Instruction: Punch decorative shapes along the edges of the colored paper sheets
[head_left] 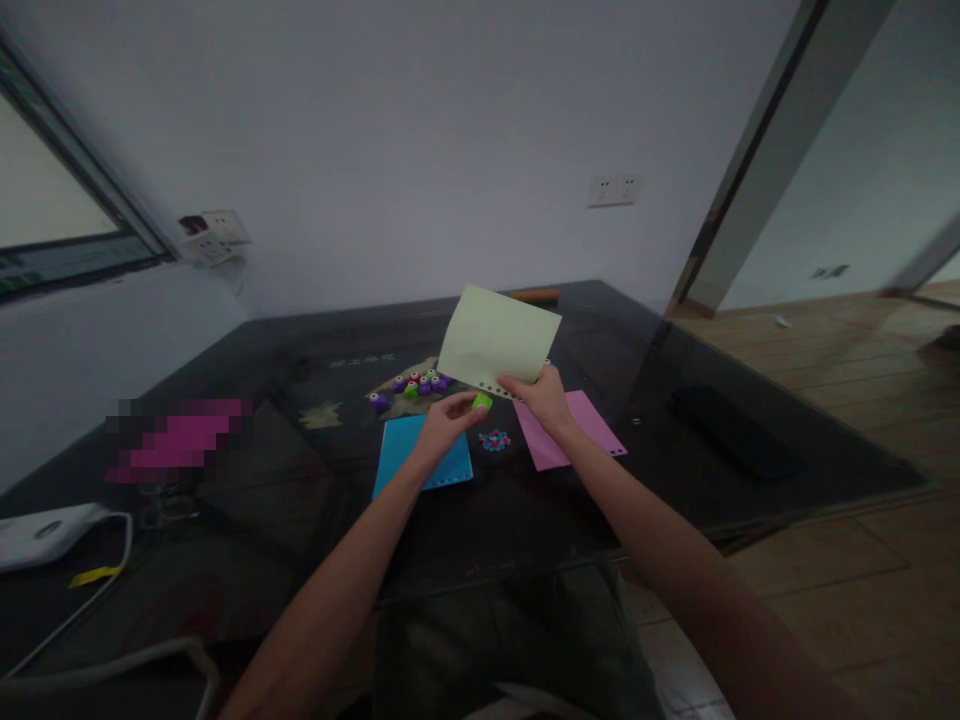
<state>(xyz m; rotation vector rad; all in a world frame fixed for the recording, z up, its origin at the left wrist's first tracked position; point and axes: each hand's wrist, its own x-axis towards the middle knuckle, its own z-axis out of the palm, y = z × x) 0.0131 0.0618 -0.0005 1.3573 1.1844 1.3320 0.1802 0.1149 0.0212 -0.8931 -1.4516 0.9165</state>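
My left hand (448,420) pinches a small bright green paper punch (481,402) close to the lower edge of a pale yellow-green paper sheet (499,335). My right hand (541,395) grips that sheet near its lower right corner, thumb on top. A row of small holes runs along the sheet's lower edge. Under my left hand lies a blue paper sheet (401,455) with holes along its near edge. Beneath my right forearm is a pink paper sheet (541,450), also with holes. Between them sits a small pile of pink and blue bits (495,440).
Several purple, green and red punches (420,384) stand behind the blue sheet. A black flat object (735,430) lies on the dark table (480,540) at right. At left are a pixelated magenta patch (184,438) and a white power strip (52,535) with a cable.
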